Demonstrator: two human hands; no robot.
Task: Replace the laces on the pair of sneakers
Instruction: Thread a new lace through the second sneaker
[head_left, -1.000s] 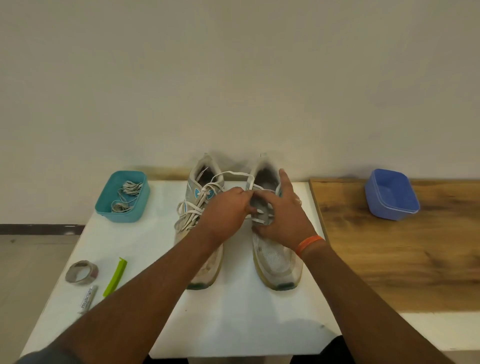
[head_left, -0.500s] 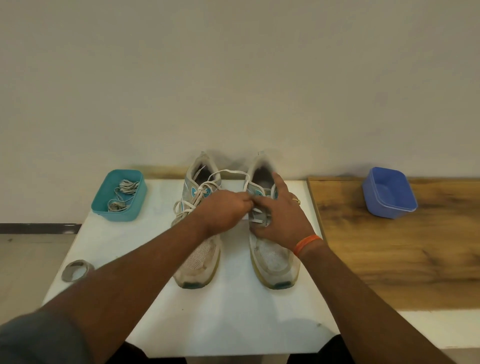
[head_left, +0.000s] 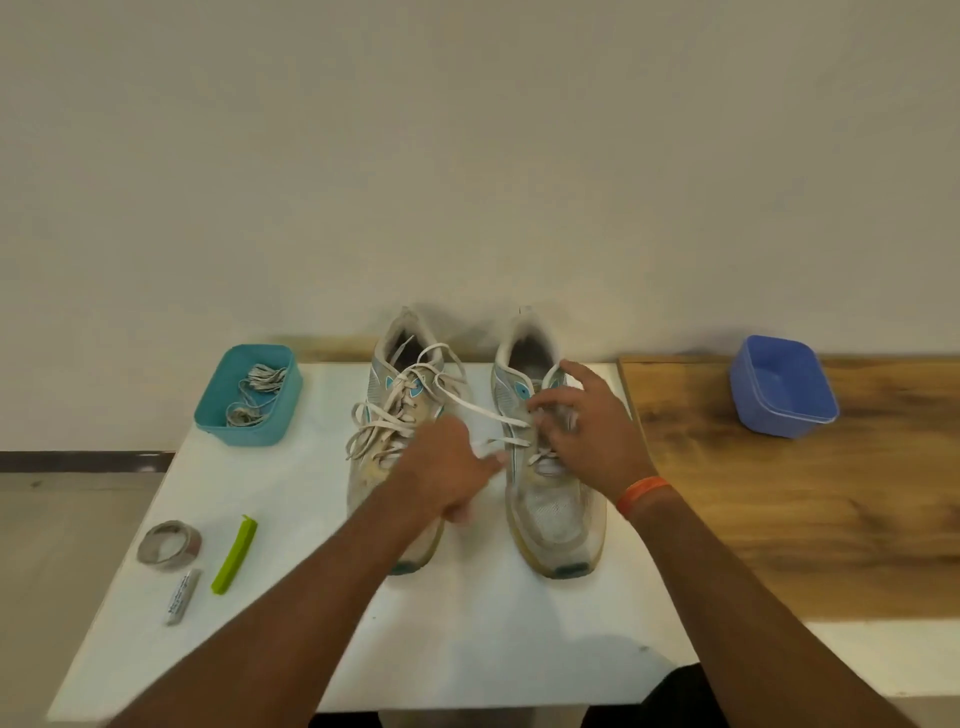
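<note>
**Soft lace, light shoe: hold one, draw the other**

Here both sneakers stand side by side on the white table, toes toward the person, heels at the wall. The right sneaker is the one in hand; its old lace hangs partly loose and trails leftward across the gap to the left sneaker, which is laced but slack, its loops spilling over the side.

The right hand rests over the tongue and eyelets with fingers curled at the lace crossings; whether they truly pinch the lace I cannot tell, for the fingertips are blurred. The left hand lies between the shoes, fingers reaching toward the loose strand; its grip is also smeared by motion, so I cannot tell whether it holds anything.

By my judgement the lace is flat, limp and light. It will drag in the eyelets rather than slide freely, so it is best taken close to an eyelet and drawn out one crossing at a time. The shoe looks light enough to skid, so it wants a steadying hand across its upper. Replacement laces lie bundled in the teal tub at the table's far left.
</note>
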